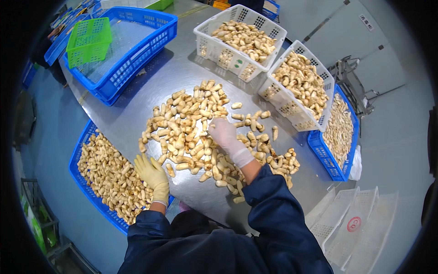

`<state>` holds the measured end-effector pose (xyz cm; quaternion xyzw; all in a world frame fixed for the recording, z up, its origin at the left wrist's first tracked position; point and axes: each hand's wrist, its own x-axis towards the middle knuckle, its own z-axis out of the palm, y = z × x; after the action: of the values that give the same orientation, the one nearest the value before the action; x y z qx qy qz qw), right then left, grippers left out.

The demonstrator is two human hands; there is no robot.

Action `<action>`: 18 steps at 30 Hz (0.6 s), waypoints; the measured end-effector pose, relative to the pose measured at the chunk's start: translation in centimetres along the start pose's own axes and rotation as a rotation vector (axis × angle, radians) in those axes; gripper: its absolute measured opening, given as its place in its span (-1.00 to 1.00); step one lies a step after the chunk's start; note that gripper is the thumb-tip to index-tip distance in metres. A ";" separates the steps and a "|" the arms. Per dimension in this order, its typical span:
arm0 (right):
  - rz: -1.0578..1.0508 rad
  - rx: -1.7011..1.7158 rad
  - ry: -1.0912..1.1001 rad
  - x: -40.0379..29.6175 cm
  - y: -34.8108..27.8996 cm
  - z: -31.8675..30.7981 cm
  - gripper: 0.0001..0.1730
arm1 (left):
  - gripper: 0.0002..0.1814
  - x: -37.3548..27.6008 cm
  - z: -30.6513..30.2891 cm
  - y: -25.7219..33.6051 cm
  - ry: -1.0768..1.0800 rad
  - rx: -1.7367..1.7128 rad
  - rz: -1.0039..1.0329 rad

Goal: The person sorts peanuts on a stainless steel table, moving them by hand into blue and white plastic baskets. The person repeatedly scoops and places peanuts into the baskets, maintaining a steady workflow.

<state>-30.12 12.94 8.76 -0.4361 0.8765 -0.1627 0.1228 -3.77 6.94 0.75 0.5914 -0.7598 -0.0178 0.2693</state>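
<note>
A loose pile of short, pale mushrooms [184, 126] with brown patches lies on the steel table [137, 113]. Above the middle of the pile, my right hand [222, 133] in a thin whitish glove has its fingers curled down among the mushrooms; whether it grips one is hidden. My left hand [150, 173], in a pale yellow glove, is palm down at the table's near left edge. Its fingers are a little apart and nothing shows in it. Just left of it, below the table edge, sits a blue crate [82, 191] filled with similar mushrooms [113, 178].
Two white crates [229, 58] [287, 102] heaped with mushrooms stand along the far right side. Beside them is a blue crate [333, 161] of thin pale pieces. A green basket [89, 42] rests in a blue mesh-bottomed tray [137, 65]. White crates [352, 222] lean at lower right.
</note>
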 end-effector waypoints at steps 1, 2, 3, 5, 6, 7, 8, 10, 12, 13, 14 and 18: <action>0.020 -0.002 -0.095 -0.2 0.8 -1.1 -0.74 | -0.56 0.0 -0.1 0.0 -0.007 0.005 0.001; 0.038 -0.003 -0.191 -0.5 1.9 -2.4 -0.74 | -0.56 -0.1 -0.2 0.0 -0.015 0.011 0.000; 0.052 -0.005 -0.278 -0.3 2.8 -3.8 -0.74 | -0.56 0.1 -0.1 0.2 -0.012 0.014 0.000; -0.147 -0.058 -0.132 1.9 6.9 -5.4 -0.79 | -0.57 0.2 0.1 1.4 -0.007 -0.007 0.023; -0.295 -0.233 -0.042 3.9 9.1 -7.2 -0.80 | -0.57 0.2 0.4 2.1 -0.007 -0.032 0.040; -0.074 0.151 -0.096 3.7 7.2 -9.3 -0.79 | -0.57 0.1 0.2 1.1 0.004 -0.009 0.028; 0.170 0.701 -0.049 3.3 5.1 -11.9 -0.78 | -0.57 -0.1 -0.1 0.1 0.003 0.010 0.017; 0.339 1.024 0.092 2.9 5.3 -14.4 -0.71 | -0.57 -0.2 -0.3 -0.5 0.019 0.018 0.008; 0.313 0.705 0.106 2.3 11.6 -13.2 -0.60 | -0.57 0.0 -0.4 0.1 0.014 -0.003 0.017; 0.320 0.474 0.116 1.3 14.0 -11.6 -0.54 | -0.57 0.1 -0.3 0.4 0.016 -0.013 0.026; 0.375 0.373 0.176 0.7 17.0 -8.7 -0.48 | -0.57 0.2 -0.1 1.2 0.014 -0.035 0.043; 0.314 -0.153 0.079 -4.5 9.3 0.3 -0.12 | -0.58 -0.3 -0.1 0.1 0.016 -0.006 0.053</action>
<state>-34.09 21.73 5.18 -0.2950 0.9479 -0.0912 0.0785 -3.76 7.24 0.75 0.5705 -0.7729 -0.0080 0.2776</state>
